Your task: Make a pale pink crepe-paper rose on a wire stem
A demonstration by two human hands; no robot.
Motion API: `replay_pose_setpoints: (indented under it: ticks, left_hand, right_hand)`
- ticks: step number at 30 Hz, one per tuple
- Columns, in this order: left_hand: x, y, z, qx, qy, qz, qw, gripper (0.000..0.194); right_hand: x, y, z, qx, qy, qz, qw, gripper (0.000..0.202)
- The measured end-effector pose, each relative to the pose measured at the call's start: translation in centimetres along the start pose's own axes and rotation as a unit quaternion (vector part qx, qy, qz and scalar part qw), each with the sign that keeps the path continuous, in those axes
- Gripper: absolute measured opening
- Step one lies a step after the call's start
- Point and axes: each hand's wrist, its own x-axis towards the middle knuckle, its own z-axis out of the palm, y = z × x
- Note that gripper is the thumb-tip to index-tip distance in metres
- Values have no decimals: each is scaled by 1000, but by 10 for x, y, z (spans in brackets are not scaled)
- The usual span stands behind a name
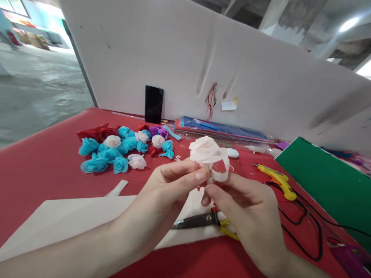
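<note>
A pale pink fabric rose (205, 150) with a loose curled strip is held up above the table. My left hand (171, 189) pinches its base between thumb and fingers. Close beside it, my right hand (246, 208) is closed at the lower end of the rose, its thumb and fingertips near the strip. Below both hands, scissors (199, 220) with yellow handles lie across a sheet of pale material (87, 216), partly hidden by my right hand.
Blue, pink, red and purple fabric roses (120, 148) lie at the left. A black phone (154, 104) leans on the white board (162, 50). At the right are a yellow glue gun (278, 180), its black cable and a green board (324, 189). Wrapped sheets (226, 130) lie behind.
</note>
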Motion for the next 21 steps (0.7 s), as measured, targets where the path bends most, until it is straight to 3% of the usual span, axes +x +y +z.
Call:
replay_pose_setpoints:
  ticks: [4,21]
  left_hand:
    - [-1,-2,1,-3,-2,-5,1000,17]
    - [0,-1,2,-22,-19,-37,999,13]
  right_hand:
    - [-3,-2,0,-47,-7,-50,998,17]
    - [-2,4,-7,-8,-99,-9,995,35]
